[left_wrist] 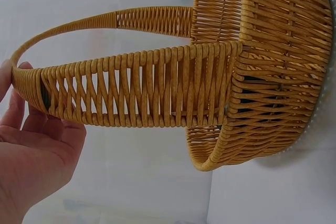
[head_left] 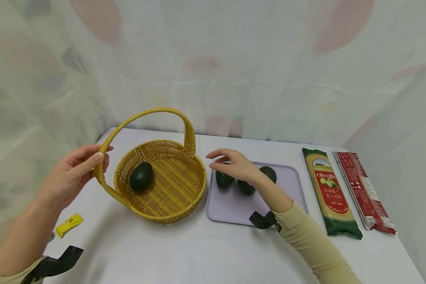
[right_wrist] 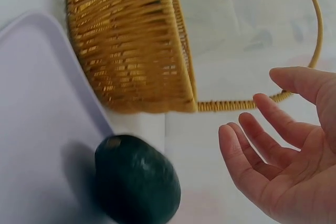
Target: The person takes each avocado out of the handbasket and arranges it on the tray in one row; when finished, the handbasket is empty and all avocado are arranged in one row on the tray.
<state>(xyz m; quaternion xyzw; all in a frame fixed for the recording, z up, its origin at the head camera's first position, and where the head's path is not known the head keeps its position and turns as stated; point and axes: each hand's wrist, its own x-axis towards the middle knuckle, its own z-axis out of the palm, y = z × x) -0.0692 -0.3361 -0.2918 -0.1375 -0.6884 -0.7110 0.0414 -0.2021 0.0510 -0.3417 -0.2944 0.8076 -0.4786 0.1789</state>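
Note:
My left hand (head_left: 79, 169) grips the tall handle (head_left: 158, 110) of a yellow woven basket (head_left: 167, 185) on its left side, thumb and fingers round it. One dark green avocado (head_left: 141, 176) lies inside the basket, toward the left wall. My right hand (head_left: 238, 165) hovers over the left end of a pale purple tray (head_left: 287, 193), fingers loosely bent and holding nothing. Below that hand, three avocados (head_left: 224, 178) sit on the tray, partly covered by the hand and wrist. In the right wrist view, one avocado (right_wrist: 137, 179) shows near the tray's edge, apart from the fingers (right_wrist: 268, 140).
Right of the tray lie a green and gold pasta packet (head_left: 328, 189) and a red packet (head_left: 365, 191). A small yellow wrapped item (head_left: 69, 225) lies on the white table (head_left: 163, 252) near my left forearm. A patterned curtain (head_left: 213, 71) hangs behind the table.

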